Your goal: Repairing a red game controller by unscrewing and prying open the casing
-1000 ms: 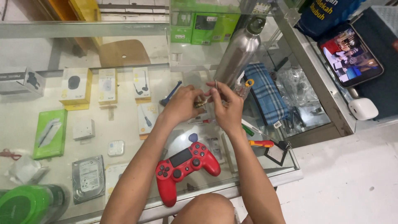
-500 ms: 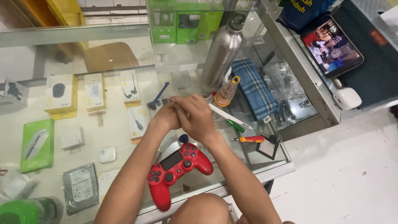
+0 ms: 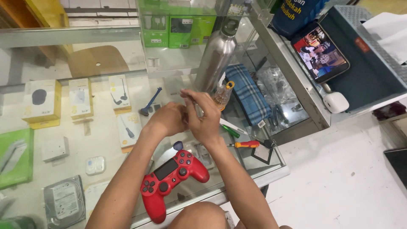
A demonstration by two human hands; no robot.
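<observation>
My left hand and my right hand are pressed together above a glass counter. The left hand's fingers are curled and rest against the right palm. The right hand's fingers are partly raised. Anything held between them is hidden. A red game controller lies on the glass just below my hands, near the front edge. A small blue pick-shaped piece sits beside it.
Behind my hands stand a steel bottle and a small orange-capped bottle. To the right lie a blue plaid cloth, an orange-handled screwdriver, a phone playing video and a white earbud case. Boxed accessories and a hard drive lie under the glass.
My hands were apart at the fingertips, pinching something small. They have since closed together and dropped slightly toward me. The view has shifted a little.
</observation>
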